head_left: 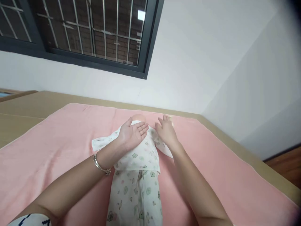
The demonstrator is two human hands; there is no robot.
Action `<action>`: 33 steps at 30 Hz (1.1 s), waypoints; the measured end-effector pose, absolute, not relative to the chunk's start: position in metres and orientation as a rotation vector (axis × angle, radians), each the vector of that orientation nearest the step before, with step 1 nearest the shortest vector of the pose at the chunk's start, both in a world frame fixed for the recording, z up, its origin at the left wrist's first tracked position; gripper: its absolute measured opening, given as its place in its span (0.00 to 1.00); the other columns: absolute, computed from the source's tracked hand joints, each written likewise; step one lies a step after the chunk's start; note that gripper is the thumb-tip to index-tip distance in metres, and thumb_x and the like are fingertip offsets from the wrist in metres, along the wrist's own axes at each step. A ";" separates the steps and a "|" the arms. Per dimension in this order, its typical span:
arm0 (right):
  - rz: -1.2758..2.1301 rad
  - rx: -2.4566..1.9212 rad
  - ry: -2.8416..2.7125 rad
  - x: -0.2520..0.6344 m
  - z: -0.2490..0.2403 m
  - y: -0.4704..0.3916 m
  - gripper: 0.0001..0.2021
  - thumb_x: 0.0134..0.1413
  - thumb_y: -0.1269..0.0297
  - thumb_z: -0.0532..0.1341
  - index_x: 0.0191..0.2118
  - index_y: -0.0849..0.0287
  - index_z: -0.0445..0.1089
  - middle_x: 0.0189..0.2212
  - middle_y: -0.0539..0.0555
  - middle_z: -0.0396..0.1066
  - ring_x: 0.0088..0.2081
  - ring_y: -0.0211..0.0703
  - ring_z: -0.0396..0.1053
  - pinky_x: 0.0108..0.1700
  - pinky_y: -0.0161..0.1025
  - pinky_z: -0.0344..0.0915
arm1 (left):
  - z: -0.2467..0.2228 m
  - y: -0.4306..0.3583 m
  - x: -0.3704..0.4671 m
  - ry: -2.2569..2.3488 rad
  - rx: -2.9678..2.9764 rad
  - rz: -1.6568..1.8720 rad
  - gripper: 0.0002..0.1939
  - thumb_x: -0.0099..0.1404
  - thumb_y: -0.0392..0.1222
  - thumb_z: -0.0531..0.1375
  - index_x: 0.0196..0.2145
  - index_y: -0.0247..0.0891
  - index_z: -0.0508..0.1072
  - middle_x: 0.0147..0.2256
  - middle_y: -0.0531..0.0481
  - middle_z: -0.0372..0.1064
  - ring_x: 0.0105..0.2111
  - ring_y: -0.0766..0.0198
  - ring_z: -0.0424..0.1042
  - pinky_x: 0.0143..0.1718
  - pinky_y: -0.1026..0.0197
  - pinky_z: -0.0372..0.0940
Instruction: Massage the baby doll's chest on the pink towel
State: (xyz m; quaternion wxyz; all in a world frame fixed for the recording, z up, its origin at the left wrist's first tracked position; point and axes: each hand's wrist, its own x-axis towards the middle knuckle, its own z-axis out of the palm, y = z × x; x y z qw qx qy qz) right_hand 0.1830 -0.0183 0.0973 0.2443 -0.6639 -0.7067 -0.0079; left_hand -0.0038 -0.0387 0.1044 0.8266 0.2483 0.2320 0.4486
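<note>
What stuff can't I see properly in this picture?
All in the head view:
Round pinkish thing above the shirt: partly hidden by the left hand.
Small pale thing by the right hand: mostly covered by that hand.
Trousers: lower ends cut off by the bottom edge.
Brown thing: cut off by the right edge.

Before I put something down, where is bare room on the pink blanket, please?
Bare blanket lies left of the shirt, between its sleeve and the blanket's left edge; another patch lies right of the right forearm, up to the wood. The shirt's top is crowded: left hand over it, right hand close beside.
</note>
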 end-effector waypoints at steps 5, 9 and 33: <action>0.073 -1.237 -2.121 0.125 0.093 -0.070 0.30 0.72 0.51 0.43 0.73 0.57 0.43 0.73 0.57 0.39 0.73 0.52 0.33 0.72 0.61 0.39 | 0.131 -0.053 -0.019 0.333 0.486 1.011 0.37 0.72 0.61 0.40 0.66 0.29 0.58 0.63 0.34 0.62 0.66 0.52 0.59 0.64 0.51 0.60; -0.030 -1.019 -2.254 0.098 0.085 -0.110 0.39 0.71 0.49 0.45 0.72 0.60 0.20 0.73 0.58 0.22 0.72 0.58 0.21 0.71 0.66 0.37 | 0.142 -0.071 -0.025 0.347 0.601 1.069 0.39 0.72 0.63 0.38 0.65 0.30 0.60 0.64 0.36 0.62 0.68 0.52 0.55 0.68 0.50 0.51; -0.041 -0.587 -2.281 0.092 0.085 -0.128 0.40 0.69 0.46 0.43 0.72 0.61 0.19 0.73 0.57 0.18 0.73 0.62 0.26 0.71 0.67 0.41 | 0.140 -0.105 -0.023 0.606 1.131 1.311 0.34 0.73 0.61 0.35 0.68 0.44 0.55 0.69 0.48 0.52 0.71 0.56 0.45 0.71 0.48 0.43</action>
